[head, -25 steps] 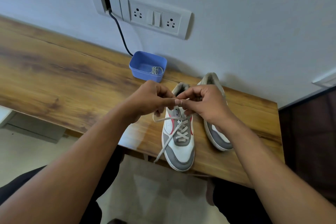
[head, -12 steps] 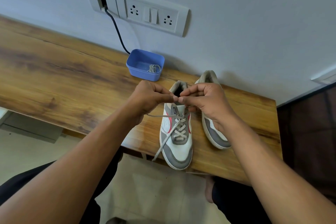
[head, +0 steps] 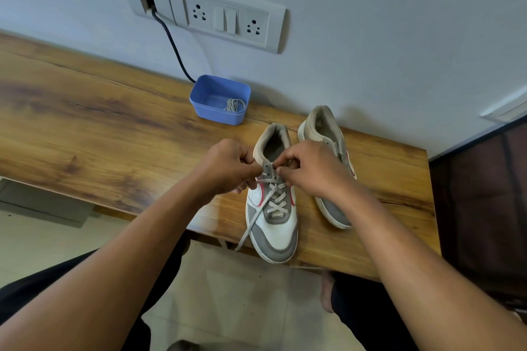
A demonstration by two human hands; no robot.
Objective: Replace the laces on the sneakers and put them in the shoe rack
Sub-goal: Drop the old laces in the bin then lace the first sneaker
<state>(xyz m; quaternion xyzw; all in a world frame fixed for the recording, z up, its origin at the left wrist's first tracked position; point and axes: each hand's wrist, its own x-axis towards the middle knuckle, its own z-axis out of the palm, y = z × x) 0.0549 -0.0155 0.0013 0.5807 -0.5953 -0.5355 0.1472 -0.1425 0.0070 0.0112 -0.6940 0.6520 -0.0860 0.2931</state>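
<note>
The grey-and-white sneaker is standing just below the centre of the frame on the wooden table, with its toe reaching the near edge and its heel pointing toward the wall. A grey lace is crossing through its lower eyelets. One loose end is trailing from the left side of the shoe down past the table edge.

The left hand is working at the upper eyelets from the left side of the shoe. Its fingers are curled tight and pinching the lace. The right hand is meeting it from the right, with thumb and forefinger fingers closed narrowly on the same lace just above the tongue. The two hands are nearly touching over the shoe's opening.

The second sneaker is standing just beside the first, to the right of it in the frame. It is facing the same way and is partly hidden under the right hand and wrist.

A blue tub is sitting on the table above centre, close to the wall and well apart from the shoes, and a coiled lace is lying inside it. A socket panel is showing on the wall in the upper part of the frame. A black cable is running from it down behind the tub.
</note>
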